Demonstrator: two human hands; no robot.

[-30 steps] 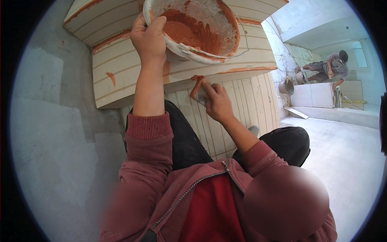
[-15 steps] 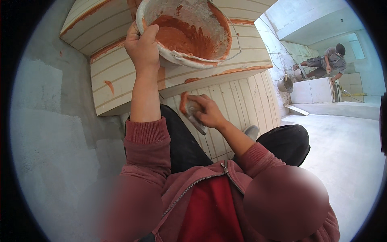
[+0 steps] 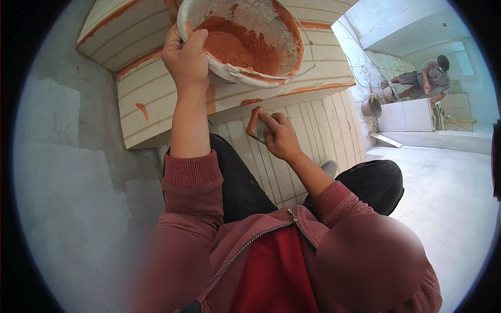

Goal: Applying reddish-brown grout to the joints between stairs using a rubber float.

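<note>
My left hand (image 3: 188, 60) grips the left rim of a white, crusted bucket (image 3: 237, 75) holding orange paste (image 3: 235, 47), which sits up on a ribbed cream tiled step (image 3: 146, 88). My right hand (image 3: 282, 135) is closed on a small flat tool (image 3: 253, 122) with orange paste along its edge. The tool is just below the step's front edge, where an orange smear (image 3: 251, 102) shows, over a lower tiled tread (image 3: 323, 125). More orange streaks mark the step edges. My knees are bent beneath my hands.
A grey plastered wall (image 3: 62, 156) runs along my left. At the right, beyond a pale floor (image 3: 433, 182), a co-worker (image 3: 433, 78) bends over a white tiled low wall (image 3: 402, 117) near a bucket (image 3: 371, 107). A board (image 3: 386, 140) lies by the wall's foot.
Since half a second ago my right hand and tool have moved up and right toward the step edge, after dropping lower from a second ago. The bucket sits slightly left of where it first was.
</note>
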